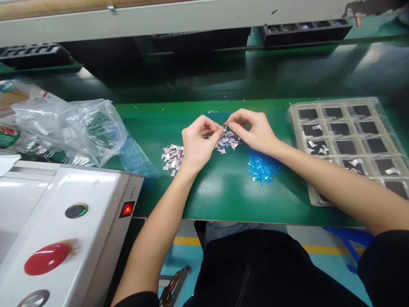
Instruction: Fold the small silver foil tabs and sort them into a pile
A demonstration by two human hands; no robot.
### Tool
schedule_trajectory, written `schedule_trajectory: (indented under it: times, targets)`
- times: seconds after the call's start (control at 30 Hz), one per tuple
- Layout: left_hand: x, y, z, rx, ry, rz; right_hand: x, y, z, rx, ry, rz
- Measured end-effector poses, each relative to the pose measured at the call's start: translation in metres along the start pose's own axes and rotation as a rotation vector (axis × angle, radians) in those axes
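Observation:
Between the fingertips of my two hands is a small dark part with a silvery edge (225, 127). My left hand (200, 138) has thumb and forefinger pinched at its left side. From the right, my right hand (254, 130) pinches the same part. Just under the fingers lies a heap of small silvery parts (227, 143). Another heap of pale metallic pieces (173, 158) sits left of my left wrist. Below my right wrist is a pile of small blue film pieces (262, 167).
A clear compartment tray (315, 147) with dark squares and loose pieces stands at right, partly under my forearm. At left are plastic bags (73, 128) and a white machine (96, 187) with a red button (47, 259). Black bins (306, 32) line the back.

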State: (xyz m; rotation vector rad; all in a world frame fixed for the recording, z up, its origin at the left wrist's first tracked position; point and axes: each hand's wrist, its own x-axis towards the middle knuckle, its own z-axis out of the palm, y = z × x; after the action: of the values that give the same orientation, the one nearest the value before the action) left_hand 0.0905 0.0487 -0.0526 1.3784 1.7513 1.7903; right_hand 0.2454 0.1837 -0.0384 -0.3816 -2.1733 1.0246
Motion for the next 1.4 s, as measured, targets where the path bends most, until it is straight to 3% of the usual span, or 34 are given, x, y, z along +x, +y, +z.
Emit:
schedule_trajectory:
  times: [0.53,0.77,0.93,1.03,1.2,1.3,1.4]
  targets:
    - [-0.002,-0.003,0.003,0.164,-0.022,0.095,-0.001,0.006,0.001,-0.102,-0.031,-0.028]
    - [-0.002,-0.002,0.003,0.084,-0.045,0.122,0.001,0.008,0.0,0.014,-0.034,0.015]
    - [-0.003,-0.004,0.003,0.131,-0.073,0.122,0.001,0.013,0.0,0.066,-0.14,-0.031]
    - [-0.002,0.0,0.001,0.145,-0.096,0.103,0.001,0.016,0.001,0.041,-0.126,-0.047]
    - [0.005,0.01,-0.021,0.273,-0.024,0.084,0.003,0.013,-0.002,-0.04,-0.031,0.004]
    - [0.012,0.013,-0.041,0.423,0.039,0.056,0.004,0.009,-0.005,-0.073,-0.039,-0.003]
    - [0.016,0.012,-0.058,0.568,0.004,-0.031,0.003,0.007,-0.005,-0.078,-0.079,-0.003]
